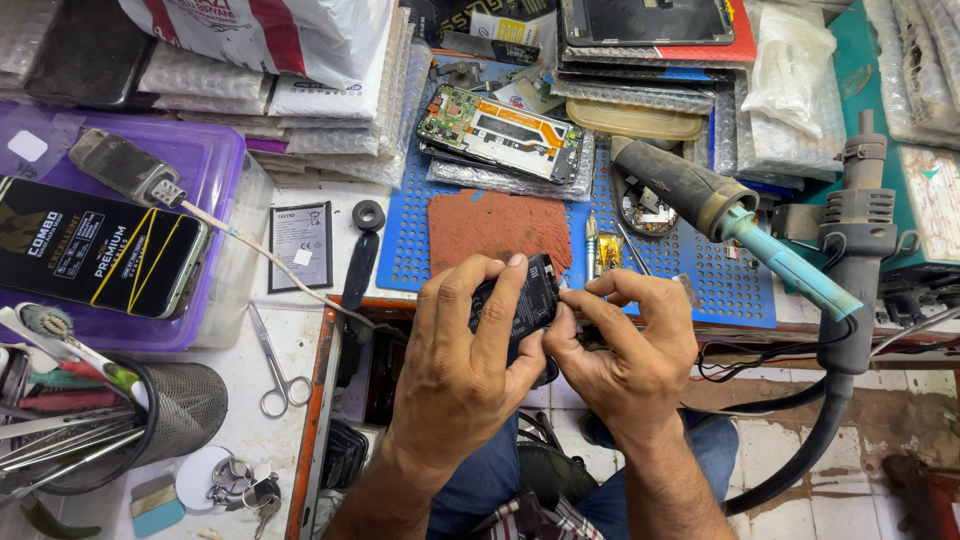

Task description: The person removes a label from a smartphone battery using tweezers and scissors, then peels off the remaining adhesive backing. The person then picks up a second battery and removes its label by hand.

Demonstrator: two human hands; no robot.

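My left hand (462, 360) is wrapped around a small black phone (520, 298) with its back open, held above my lap at the bench's front edge. My right hand (628, 340) pinches at the phone's right edge with thumb and forefinger; whether it holds a small tool there is too small to tell. Just beyond the hands lies a reddish-brown pad (497, 225) on a blue perforated mat (700, 270).
An opened phone with exposed circuit board (500, 130) lies at the mat's far side. A hot-air handle (730, 215) rests in a stand (860, 210) at right. Scissors (272, 365), a flat battery (300, 245), a purple tray (215, 165) and a mesh tool cup (185, 405) are left.
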